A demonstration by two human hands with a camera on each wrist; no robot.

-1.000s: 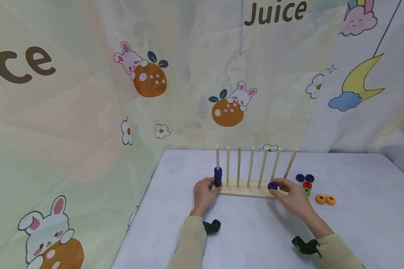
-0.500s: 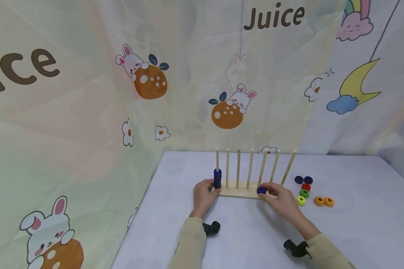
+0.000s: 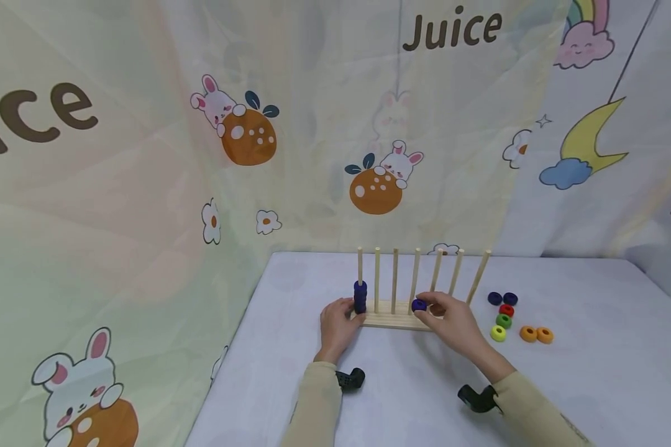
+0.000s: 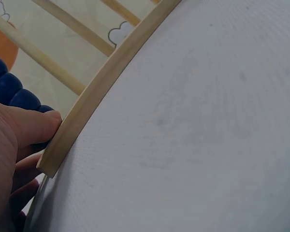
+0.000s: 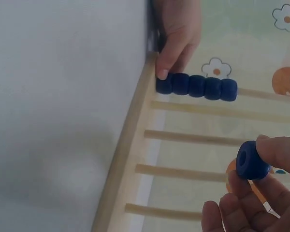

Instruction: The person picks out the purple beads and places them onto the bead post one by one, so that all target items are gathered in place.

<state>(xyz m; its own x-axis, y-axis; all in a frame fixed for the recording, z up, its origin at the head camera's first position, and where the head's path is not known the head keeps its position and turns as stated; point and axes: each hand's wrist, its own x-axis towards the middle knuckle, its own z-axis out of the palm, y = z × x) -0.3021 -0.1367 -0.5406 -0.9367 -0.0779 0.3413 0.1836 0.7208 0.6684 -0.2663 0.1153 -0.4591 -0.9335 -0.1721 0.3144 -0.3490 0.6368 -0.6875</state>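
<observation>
A wooden peg rack [image 3: 391,321] with a row of upright pegs stands on the white table. Its leftmost peg carries a stack of several blue beads [image 5: 197,86]. At that end my left hand [image 3: 337,330] grips the base, thumb against the front beside the lowest bead [image 4: 43,109]. My right hand [image 3: 454,324] pinches a single blue bead [image 5: 253,160] between thumb and fingers, its hole showing in the right wrist view. In the head view this bead overlaps the foot of a middle peg. The right part of the base is hidden behind my right hand.
Right of the rack lie two dark blue beads [image 3: 502,298], a red bead [image 3: 506,310], a green bead [image 3: 503,321], a yellow bead [image 3: 498,333] and two orange beads [image 3: 537,335]. A printed cloth [image 3: 307,124] hangs behind the table [image 3: 414,397].
My right hand has moved left along the rack with the blue bead, from the right-hand pegs to the middle ones, uncovering the yellow bead. My left hand has stayed at the rack's left end.
</observation>
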